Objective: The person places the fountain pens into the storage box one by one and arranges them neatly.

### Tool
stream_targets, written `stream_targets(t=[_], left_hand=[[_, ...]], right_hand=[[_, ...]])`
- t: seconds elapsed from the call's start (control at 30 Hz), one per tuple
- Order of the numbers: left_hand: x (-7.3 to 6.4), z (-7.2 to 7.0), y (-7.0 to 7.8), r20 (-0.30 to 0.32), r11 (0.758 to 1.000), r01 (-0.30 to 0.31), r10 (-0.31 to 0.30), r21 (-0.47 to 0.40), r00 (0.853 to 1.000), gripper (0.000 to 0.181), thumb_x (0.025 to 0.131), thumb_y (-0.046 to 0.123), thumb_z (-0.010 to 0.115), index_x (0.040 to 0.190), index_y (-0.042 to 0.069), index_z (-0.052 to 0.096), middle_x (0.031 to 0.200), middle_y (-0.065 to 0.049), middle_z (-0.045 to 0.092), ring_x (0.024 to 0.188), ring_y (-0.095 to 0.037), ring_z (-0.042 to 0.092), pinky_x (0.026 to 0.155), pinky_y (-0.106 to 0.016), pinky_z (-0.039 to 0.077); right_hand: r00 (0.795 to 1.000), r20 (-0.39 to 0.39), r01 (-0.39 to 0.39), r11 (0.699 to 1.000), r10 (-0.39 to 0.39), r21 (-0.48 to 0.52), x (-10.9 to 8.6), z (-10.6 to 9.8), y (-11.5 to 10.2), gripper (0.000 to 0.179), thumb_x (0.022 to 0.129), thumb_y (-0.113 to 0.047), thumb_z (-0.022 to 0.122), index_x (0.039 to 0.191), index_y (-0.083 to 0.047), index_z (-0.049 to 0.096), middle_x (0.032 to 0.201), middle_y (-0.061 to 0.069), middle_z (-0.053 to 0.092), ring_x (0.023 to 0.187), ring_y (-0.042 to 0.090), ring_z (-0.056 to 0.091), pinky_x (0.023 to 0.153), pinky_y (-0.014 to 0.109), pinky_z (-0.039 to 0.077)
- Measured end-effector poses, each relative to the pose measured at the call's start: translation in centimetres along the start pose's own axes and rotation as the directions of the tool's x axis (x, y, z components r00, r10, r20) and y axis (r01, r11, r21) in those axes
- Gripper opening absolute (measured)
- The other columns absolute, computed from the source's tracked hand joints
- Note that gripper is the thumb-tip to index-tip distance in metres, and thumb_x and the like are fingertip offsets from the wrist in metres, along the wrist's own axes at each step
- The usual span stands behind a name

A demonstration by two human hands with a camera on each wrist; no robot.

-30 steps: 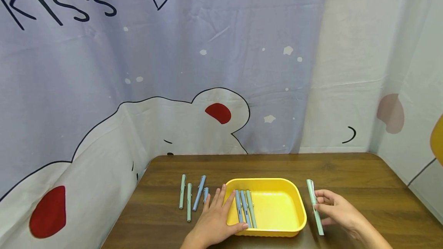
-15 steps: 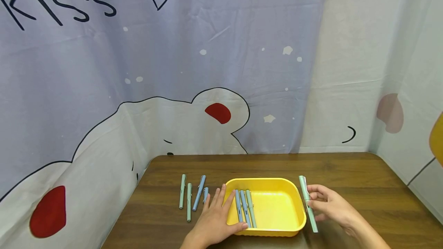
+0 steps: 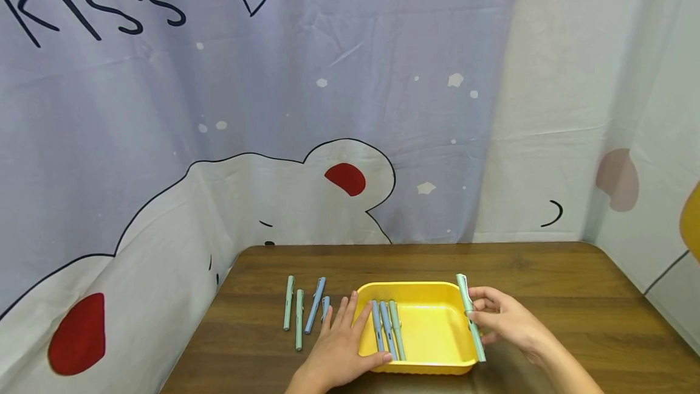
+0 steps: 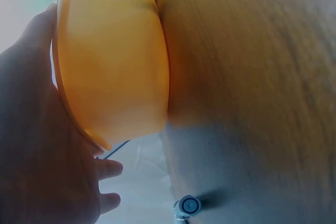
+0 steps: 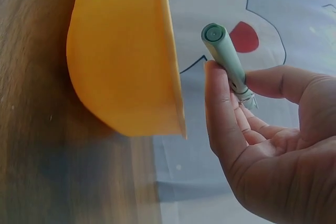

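Observation:
My right hand [image 3: 508, 321] pinches a pale green pen [image 3: 464, 292] between thumb and fingers. The pen slants over the right rim of the yellow tray [image 3: 432, 336]; in the right wrist view the pen [image 5: 226, 53] shows its round end, beside and above the tray wall [image 5: 126, 51]. Spread fingers of my left hand [image 3: 341, 345] rest along the tray's left rim, its thumb at the front rim. Inside the tray, against its left side, lie two blue pens [image 3: 387, 327] and one green pen [image 3: 397, 330], side by side.
Left of the tray, two green pens [image 3: 299, 321] and a blue pen [image 3: 314, 306] lie on the brown wooden table [image 3: 246, 345]. Another blue pen [image 3: 325, 306] is partly hidden by my left hand. A printed curtain [image 3: 328, 108] hangs behind the table.
My right hand has carried the green pen leftward, from the table's right side to over the tray's right rim. The left hand and the other pens have stayed in place.

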State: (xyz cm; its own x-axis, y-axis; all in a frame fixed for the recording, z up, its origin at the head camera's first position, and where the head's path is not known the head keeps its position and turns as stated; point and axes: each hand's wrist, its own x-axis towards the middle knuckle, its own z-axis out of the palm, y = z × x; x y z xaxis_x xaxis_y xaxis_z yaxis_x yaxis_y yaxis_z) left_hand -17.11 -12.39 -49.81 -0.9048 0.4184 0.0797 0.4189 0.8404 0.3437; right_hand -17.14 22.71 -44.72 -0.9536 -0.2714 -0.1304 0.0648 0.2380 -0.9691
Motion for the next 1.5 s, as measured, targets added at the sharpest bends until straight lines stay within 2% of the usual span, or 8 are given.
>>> stream_targets(t=[0.23, 0.77, 1.13, 1.5], left_hand=[[0.1, 0.2, -0.1, 0.008, 1.000, 0.014, -0.014, 0.024, 1.000, 0.101, 0.085, 0.081, 0.052, 0.162, 0.019, 0.028, 0.170, -0.012, 0.008, 0.155, -0.038, 0.014, 0.120, -0.065, 0.011], [-0.1, 0.0, 0.1, -0.016, 1.000, -0.006, 0.007, 0.030, 1.000, 0.099, 0.086, 0.078, 0.054, 0.160, 0.017, 0.031, 0.169, -0.016, 0.012, 0.154, -0.041, 0.016, 0.119, -0.067, 0.012], [0.1, 0.1, 0.1, 0.002, 0.999, 0.018, -0.018, 0.030, 1.000, 0.100, 0.085, 0.080, 0.053, 0.161, 0.019, 0.030, 0.170, -0.013, 0.009, 0.155, -0.038, 0.012, 0.120, -0.065, 0.010], [0.0, 0.0, 0.1, -0.002, 0.999, 0.017, -0.017, 0.038, 1.000, 0.100, 0.085, 0.080, 0.053, 0.161, 0.020, 0.031, 0.170, -0.013, 0.010, 0.155, -0.037, 0.012, 0.121, -0.065, 0.010]], right_hand=[[1.000, 0.009, 0.003, 1.000, -0.003, 0.012, 0.6, 0.8, -0.1, 0.060, 0.095, -0.012, 0.068, 0.143, 0.009, 0.039, 0.105, 0.013, 0.055, 0.093, 0.024, 0.063, 0.074, 0.047, 0.061], [1.000, 0.021, -0.006, 1.000, 0.006, 0.010, 1.9, 2.9, 0.0, 0.055, 0.095, -0.008, 0.067, 0.140, 0.011, 0.041, 0.104, 0.013, 0.054, 0.089, 0.023, 0.063, 0.072, 0.046, 0.061], [1.000, 0.019, -0.004, 1.000, 0.004, 0.010, 2.6, 4.0, 0.3, 0.053, 0.094, -0.006, 0.067, 0.138, 0.011, 0.042, 0.104, 0.014, 0.054, 0.087, 0.023, 0.064, 0.071, 0.046, 0.062], [1.000, 0.026, -0.015, 1.000, 0.015, -0.003, 3.2, 5.1, 0.5, 0.054, 0.095, -0.007, 0.067, 0.139, 0.013, 0.043, 0.103, 0.014, 0.053, 0.086, 0.023, 0.063, 0.071, 0.044, 0.061]])
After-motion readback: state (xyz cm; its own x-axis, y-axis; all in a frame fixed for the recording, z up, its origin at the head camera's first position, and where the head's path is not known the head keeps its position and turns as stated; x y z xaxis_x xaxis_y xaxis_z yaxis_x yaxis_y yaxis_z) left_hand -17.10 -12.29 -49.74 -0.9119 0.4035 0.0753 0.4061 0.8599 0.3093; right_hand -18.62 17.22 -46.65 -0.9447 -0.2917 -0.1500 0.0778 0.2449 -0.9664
